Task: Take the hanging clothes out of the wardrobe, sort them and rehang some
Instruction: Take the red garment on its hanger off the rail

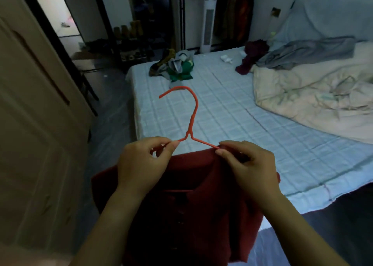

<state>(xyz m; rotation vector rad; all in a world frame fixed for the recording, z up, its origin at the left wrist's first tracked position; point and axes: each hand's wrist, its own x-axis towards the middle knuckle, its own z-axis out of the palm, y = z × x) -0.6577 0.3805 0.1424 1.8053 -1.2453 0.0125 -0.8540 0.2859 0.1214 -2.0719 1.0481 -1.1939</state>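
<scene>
Left hand (141,162) pinching orange hanger (192,112), right hand (248,164) pinching hanger and dark red shirt (191,215)

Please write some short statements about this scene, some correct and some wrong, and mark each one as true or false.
1. The left hand and the right hand each pinch an arm of the orange hanger. True.
2. The dark red shirt lies flat on the bed. False: it hangs on the hanger, held up in front of the bed.
3. The hanger's hook opens toward the person's right. False: its tip points left.
4. A pile with green cloth lies at the bed's far end. True.
</scene>
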